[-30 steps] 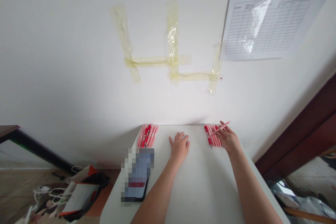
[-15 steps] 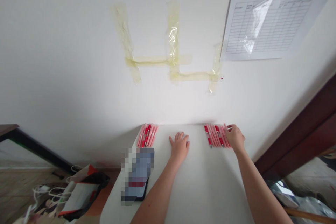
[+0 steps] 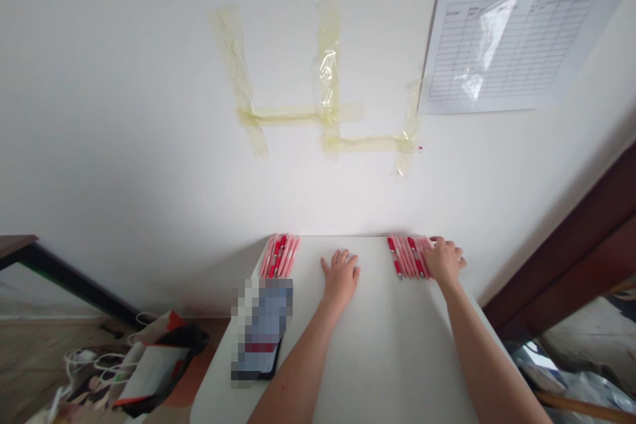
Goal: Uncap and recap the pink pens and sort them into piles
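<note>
My left hand (image 3: pixel 342 278) lies on the white table (image 3: pixel 392 351) with its fingers spread and nothing in it. At the right end of a row of pink and red pens (image 3: pixel 408 257), my right hand (image 3: pixel 444 260) rests with fingers apart. It covers part of the row's last pens, and I see nothing held in it. These pens lie side by side near the wall. Another bunch of pink and red pens (image 3: pixel 280 256) sits at the table's back left corner, away from both hands.
A phone (image 3: pixel 265 324), blurred by pixels, lies at the table's left side. The wall (image 3: pixel 149 112) behind carries yellowed tape (image 3: pixel 288 116) and a printed table sheet (image 3: pixel 511 53). Bags and cables (image 3: pixel 149 364) are on the floor at left; dark wood (image 3: pixel 566 265) stands at right.
My right hand was pinching a pen at the row's right end; its fingers have now spread and let go. My left hand has stayed in place.
</note>
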`<state>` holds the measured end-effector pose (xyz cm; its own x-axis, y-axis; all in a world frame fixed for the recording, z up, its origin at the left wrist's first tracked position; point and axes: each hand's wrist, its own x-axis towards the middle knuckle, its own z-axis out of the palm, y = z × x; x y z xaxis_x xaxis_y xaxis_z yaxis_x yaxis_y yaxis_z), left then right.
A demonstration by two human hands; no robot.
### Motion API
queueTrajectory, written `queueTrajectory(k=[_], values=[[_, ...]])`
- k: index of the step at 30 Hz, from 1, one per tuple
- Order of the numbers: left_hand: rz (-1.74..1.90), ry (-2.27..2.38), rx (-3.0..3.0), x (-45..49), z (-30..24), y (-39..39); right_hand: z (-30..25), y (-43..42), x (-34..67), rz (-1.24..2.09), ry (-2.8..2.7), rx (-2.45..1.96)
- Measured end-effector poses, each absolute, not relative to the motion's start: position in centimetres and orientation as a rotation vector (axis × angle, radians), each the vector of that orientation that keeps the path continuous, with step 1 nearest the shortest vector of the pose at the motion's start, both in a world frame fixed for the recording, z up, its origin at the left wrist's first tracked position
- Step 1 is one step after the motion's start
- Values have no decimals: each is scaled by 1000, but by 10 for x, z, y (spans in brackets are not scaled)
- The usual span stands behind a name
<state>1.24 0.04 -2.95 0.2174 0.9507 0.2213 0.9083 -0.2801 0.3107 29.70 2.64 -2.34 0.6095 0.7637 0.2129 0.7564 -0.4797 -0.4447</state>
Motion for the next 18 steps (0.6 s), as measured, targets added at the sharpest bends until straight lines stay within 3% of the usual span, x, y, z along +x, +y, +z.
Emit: queueTrajectory(k=[9, 18], values=[[565, 1814, 2365, 13, -29, 1, -21, 24, 282, -136, -1205, -2163], [592, 1862, 2376, 11, -31, 2, -23, 15, 221, -279, -1742, -1576]])
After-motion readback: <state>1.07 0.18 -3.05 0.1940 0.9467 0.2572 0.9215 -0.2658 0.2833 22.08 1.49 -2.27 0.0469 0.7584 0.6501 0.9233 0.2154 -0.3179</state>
